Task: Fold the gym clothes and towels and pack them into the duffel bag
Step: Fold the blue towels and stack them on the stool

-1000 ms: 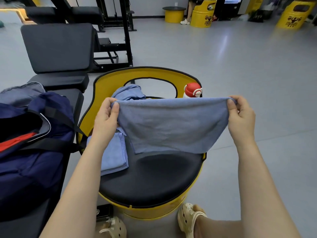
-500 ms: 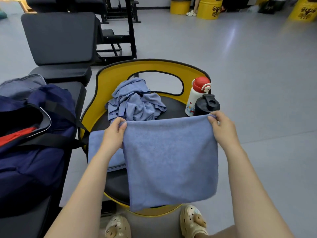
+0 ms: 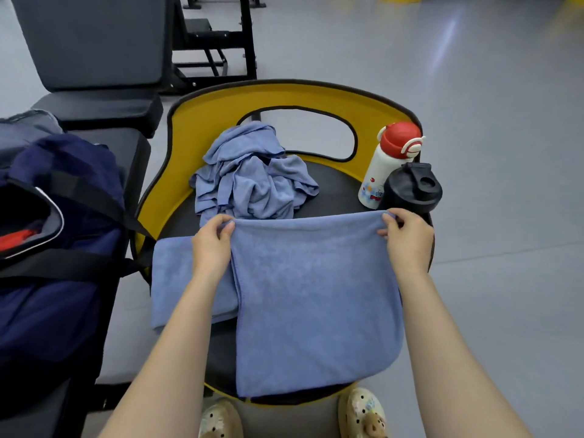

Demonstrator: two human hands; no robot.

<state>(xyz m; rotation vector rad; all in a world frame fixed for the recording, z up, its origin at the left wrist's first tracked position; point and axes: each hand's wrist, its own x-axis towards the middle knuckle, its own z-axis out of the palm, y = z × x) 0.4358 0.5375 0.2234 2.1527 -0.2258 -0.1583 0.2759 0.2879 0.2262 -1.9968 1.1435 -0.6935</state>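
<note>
On the round black seat (image 3: 331,191) of a yellow chair, grey gym floor (image 3: 474,90) all around, a blue towel (image 3: 316,295) lies spread, its near edge hanging over the front. Left hand (image 3: 211,248) and right hand (image 3: 407,238) each pinch a far corner. Crumpled clothes (image 3: 249,181) sit at the back, two bottles (image 3: 401,181) at the right edge, a folded towel (image 3: 173,279) at the left, and the duffel bag (image 3: 60,235) on the bench beside it.

Grey smooth floor (image 3: 474,90), glossy, with a pale streak of reflected light at upper right. Yellow barrel-shaped seat (image 3: 221,102) in centre: curved yellow backrest with an oval cut-out, round black cushion. Black padded gym bench (image 3: 94,42) at left, backrest upright, seat pad below it. Black metal equipment frame (image 3: 218,36) behind the bench. Yellow objects at the top right edge, cropped.
</note>
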